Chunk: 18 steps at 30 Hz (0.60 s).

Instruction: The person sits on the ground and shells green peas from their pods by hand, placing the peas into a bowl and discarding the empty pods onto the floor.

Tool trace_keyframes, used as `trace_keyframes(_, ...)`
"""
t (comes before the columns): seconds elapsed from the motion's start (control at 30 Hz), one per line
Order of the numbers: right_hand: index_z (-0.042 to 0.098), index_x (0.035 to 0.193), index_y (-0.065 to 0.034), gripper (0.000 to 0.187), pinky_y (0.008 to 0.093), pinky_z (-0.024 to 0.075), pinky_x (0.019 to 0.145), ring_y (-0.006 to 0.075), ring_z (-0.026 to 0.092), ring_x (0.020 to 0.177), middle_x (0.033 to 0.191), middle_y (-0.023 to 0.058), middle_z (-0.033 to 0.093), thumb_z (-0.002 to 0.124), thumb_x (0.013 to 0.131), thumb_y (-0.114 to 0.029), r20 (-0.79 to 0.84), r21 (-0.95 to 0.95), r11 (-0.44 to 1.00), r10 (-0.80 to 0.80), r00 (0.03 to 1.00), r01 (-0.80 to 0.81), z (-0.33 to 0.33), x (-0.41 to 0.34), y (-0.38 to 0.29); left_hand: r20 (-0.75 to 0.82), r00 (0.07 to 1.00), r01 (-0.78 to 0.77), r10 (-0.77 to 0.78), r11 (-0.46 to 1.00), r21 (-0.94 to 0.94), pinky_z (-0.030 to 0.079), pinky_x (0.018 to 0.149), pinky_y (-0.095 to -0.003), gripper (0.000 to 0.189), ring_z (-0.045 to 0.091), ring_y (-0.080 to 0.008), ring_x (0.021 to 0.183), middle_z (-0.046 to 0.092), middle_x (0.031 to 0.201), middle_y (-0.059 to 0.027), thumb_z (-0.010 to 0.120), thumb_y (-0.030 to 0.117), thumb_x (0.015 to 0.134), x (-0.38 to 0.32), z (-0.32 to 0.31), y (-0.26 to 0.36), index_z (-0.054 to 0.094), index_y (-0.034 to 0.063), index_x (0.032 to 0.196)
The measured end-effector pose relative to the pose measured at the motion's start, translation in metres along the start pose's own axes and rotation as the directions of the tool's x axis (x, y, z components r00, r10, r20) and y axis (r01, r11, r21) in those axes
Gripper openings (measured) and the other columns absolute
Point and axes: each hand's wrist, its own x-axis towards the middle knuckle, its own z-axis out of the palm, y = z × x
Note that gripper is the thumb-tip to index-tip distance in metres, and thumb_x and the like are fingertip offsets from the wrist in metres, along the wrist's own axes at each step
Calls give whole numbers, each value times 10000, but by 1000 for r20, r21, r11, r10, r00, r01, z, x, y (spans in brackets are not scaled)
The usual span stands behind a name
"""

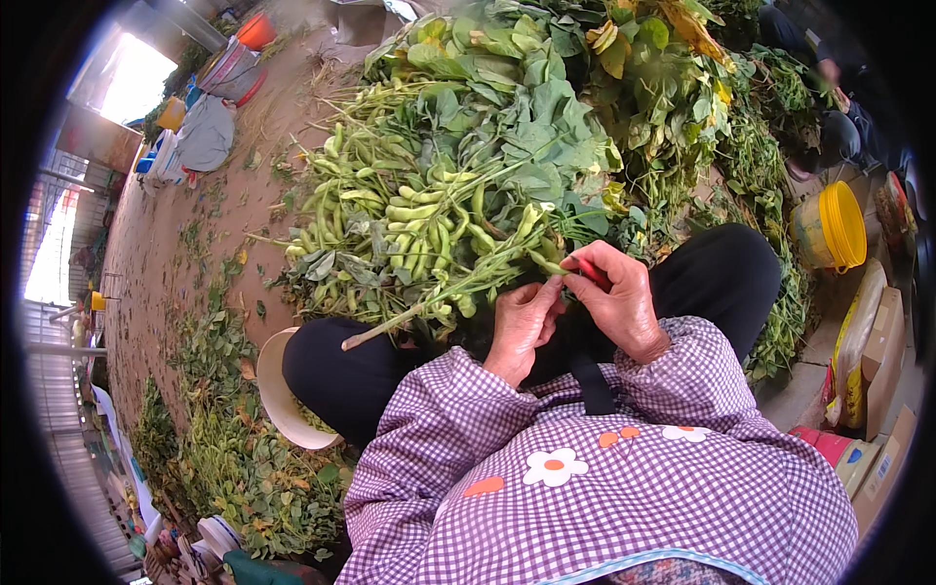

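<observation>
A heap of cut soybean plants [439,131] with green pods [417,219] lies before my knees. One stem [398,327] crosses toward my left thigh, its bare cut end over the dark trouser leg. My right hand [614,300] holds a small red-handled tool [594,275], its kind partly hidden by the fingers. Between thumb and finger the same hand meets a green pod [547,263]. My left hand [523,322] is closed, with its thumb and fingertips at the lower end of that pod; whether it grips anything inside cannot be told.
A pale tub [281,395] with pods stands by my left knee. More plants [256,468] lie at lower left. A yellow bucket [833,227] and cardboard [882,351] are at the right. Another person's hand [830,73] shows at upper right. Buckets [230,69] stand at upper left.
</observation>
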Motion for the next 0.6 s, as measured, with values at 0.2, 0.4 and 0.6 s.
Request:
trace_keyframes(0.2, 585, 872, -14, 168, 290, 453, 596, 226, 575, 642, 744, 88, 570, 669, 728, -3, 113, -100, 993, -58, 992, 70, -2, -5, 0, 118, 992, -5, 36, 968, -252, 296, 413, -207, 182, 469, -96, 514, 518, 700, 8, 565, 211, 902, -4, -10, 7, 611, 37, 932)
trace_keyframes(0.4, 579, 901, -4, 143, 236, 441, 569, 68, 536, 646, 709, 14, 568, 648, 776, -17, 195, 56, 996, 62, 979, -75, 2, -9, -3, 213, 977, 116, -17, 878, -465, 348, 449, -201, 305, 489, -86, 551, 548, 744, 14, 491, 261, 937, 0, -14, 9, 588, 19, 1096)
trace_keyframes(0.6, 586, 1067, 22, 216, 181, 406, 533, 37, 483, 602, 748, -23, 561, 576, 865, -56, 285, 351, 868, 259, 923, -352, -4, -9, -3, 164, 980, -34, 110, 911, -410, 342, 434, -172, 207, 493, -67, 536, 566, 727, 10, 598, 207, 905, 2, -3, 8, 641, 28, 999)
